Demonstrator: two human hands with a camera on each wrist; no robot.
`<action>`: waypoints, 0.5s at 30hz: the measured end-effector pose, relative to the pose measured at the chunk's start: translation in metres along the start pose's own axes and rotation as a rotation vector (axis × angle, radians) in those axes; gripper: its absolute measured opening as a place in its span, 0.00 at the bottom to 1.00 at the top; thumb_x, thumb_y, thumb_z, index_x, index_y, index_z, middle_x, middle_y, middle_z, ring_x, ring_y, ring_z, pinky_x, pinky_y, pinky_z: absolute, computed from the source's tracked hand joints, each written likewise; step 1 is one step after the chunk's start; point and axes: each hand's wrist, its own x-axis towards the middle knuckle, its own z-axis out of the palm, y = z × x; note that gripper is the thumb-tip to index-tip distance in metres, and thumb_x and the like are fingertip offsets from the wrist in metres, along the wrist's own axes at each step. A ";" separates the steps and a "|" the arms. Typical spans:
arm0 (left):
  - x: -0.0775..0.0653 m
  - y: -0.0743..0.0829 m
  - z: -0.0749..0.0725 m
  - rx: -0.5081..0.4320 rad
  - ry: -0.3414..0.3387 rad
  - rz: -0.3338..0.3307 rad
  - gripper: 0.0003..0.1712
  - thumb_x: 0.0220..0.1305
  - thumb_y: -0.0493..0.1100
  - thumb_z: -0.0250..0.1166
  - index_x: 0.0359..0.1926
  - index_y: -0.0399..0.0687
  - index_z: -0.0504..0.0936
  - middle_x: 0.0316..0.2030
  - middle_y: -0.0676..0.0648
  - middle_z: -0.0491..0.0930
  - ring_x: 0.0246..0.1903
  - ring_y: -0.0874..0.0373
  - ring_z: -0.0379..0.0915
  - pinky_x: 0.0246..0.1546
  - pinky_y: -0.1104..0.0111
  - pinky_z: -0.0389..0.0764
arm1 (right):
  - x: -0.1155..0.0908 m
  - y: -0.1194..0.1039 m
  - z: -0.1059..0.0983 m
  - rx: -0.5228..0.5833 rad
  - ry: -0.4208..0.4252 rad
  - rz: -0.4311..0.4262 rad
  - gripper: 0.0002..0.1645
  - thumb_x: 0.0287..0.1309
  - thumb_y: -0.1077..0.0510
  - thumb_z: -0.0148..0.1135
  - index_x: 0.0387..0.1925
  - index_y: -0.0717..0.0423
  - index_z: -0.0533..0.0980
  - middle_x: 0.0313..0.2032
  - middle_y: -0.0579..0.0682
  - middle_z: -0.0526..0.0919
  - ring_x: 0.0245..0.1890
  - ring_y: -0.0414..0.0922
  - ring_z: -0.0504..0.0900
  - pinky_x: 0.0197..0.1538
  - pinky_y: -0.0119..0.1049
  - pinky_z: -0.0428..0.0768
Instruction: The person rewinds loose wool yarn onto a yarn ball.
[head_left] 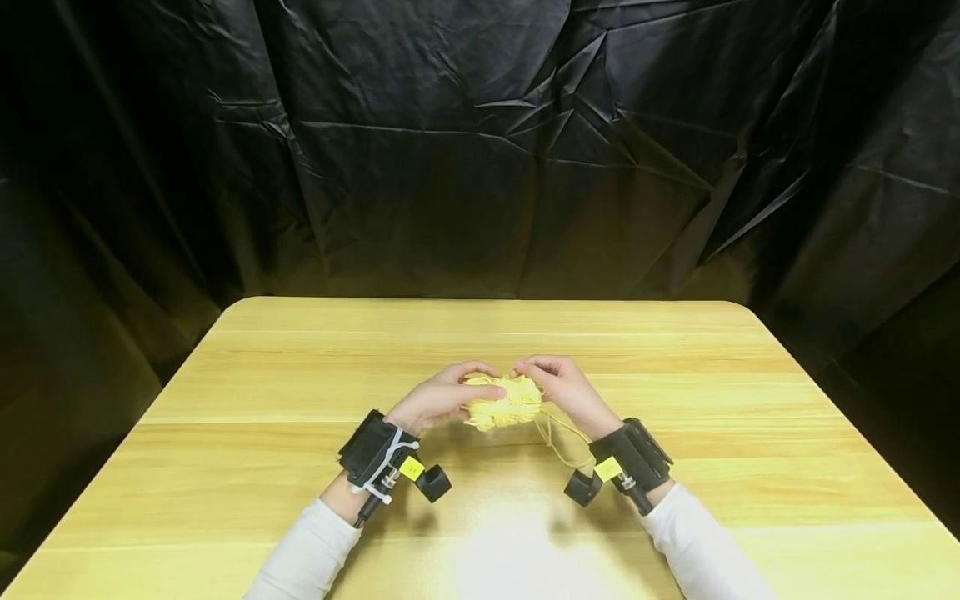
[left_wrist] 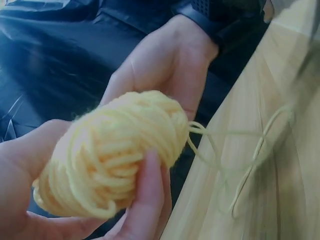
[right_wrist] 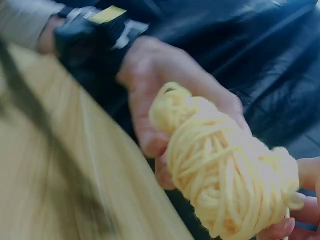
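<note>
A bundle of yellow yarn (head_left: 504,413) is held up over the middle of the table, wound thickly around its waist. My left hand (head_left: 433,398) grips its left end, thumb lying across the near side. At the opposite end, my right hand (head_left: 567,390) has its fingers bent against the yarn's far right edge. The right wrist view shows right-hand fingertips (right_wrist: 281,229) at the bundle's end, with a bit of strand between them. From that end a loose yarn strand (left_wrist: 256,154) hangs in loops beside my right wrist.
The wooden table (head_left: 300,350) spreads out beneath both hands, with rounded far corners. Behind it hangs a creased black sheet (head_left: 420,208). Each wrist carries a black strap with a small camera, the left one (head_left: 433,483) and the right one (head_left: 581,487) jutting inward.
</note>
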 end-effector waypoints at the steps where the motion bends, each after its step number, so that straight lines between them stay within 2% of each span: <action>1: 0.000 0.000 0.000 0.008 0.012 -0.002 0.26 0.55 0.47 0.62 0.53 0.43 0.68 0.45 0.45 0.71 0.38 0.58 0.66 0.32 0.71 0.71 | -0.001 -0.002 0.001 -0.034 0.023 -0.015 0.17 0.60 0.49 0.51 0.36 0.58 0.78 0.44 0.52 0.78 0.38 0.42 0.68 0.36 0.35 0.69; 4: 0.000 0.000 0.001 0.019 0.017 0.012 0.27 0.56 0.47 0.61 0.56 0.42 0.68 0.53 0.42 0.68 0.41 0.57 0.65 0.34 0.69 0.71 | -0.003 -0.005 0.003 -0.062 0.061 -0.087 0.16 0.59 0.52 0.53 0.35 0.62 0.78 0.35 0.50 0.80 0.32 0.42 0.68 0.34 0.33 0.67; 5: 0.000 0.000 0.001 0.019 0.016 0.017 0.28 0.57 0.47 0.60 0.56 0.40 0.68 0.54 0.42 0.67 0.37 0.57 0.66 0.33 0.70 0.71 | -0.003 -0.006 0.003 -0.063 0.069 -0.109 0.16 0.59 0.53 0.54 0.35 0.63 0.78 0.30 0.49 0.78 0.28 0.42 0.67 0.32 0.32 0.66; 8: -0.001 0.001 0.000 0.017 0.016 0.030 0.29 0.58 0.46 0.59 0.57 0.36 0.67 0.55 0.39 0.65 0.35 0.59 0.65 0.30 0.73 0.71 | -0.004 -0.008 0.004 -0.080 0.082 -0.169 0.15 0.59 0.55 0.54 0.35 0.65 0.78 0.27 0.48 0.77 0.25 0.42 0.64 0.33 0.32 0.64; 11: -0.001 0.000 0.000 0.019 0.045 0.037 0.25 0.58 0.46 0.58 0.54 0.35 0.70 0.51 0.41 0.68 0.34 0.59 0.64 0.28 0.75 0.69 | -0.006 -0.010 0.005 -0.106 0.096 -0.201 0.14 0.59 0.56 0.54 0.36 0.63 0.79 0.30 0.51 0.79 0.27 0.43 0.66 0.35 0.34 0.65; 12: -0.001 0.000 0.000 0.014 0.061 0.042 0.24 0.58 0.46 0.58 0.51 0.35 0.71 0.49 0.43 0.69 0.36 0.59 0.64 0.28 0.75 0.69 | -0.007 -0.011 0.005 -0.112 0.100 -0.215 0.14 0.59 0.56 0.54 0.35 0.62 0.79 0.34 0.52 0.80 0.30 0.43 0.68 0.37 0.34 0.66; 15: 0.000 0.000 0.001 -0.019 0.117 0.048 0.17 0.58 0.46 0.58 0.43 0.37 0.75 0.39 0.47 0.71 0.33 0.60 0.65 0.28 0.74 0.69 | -0.009 -0.012 0.004 -0.112 0.094 -0.245 0.13 0.59 0.57 0.53 0.36 0.62 0.79 0.36 0.53 0.80 0.33 0.42 0.71 0.38 0.34 0.68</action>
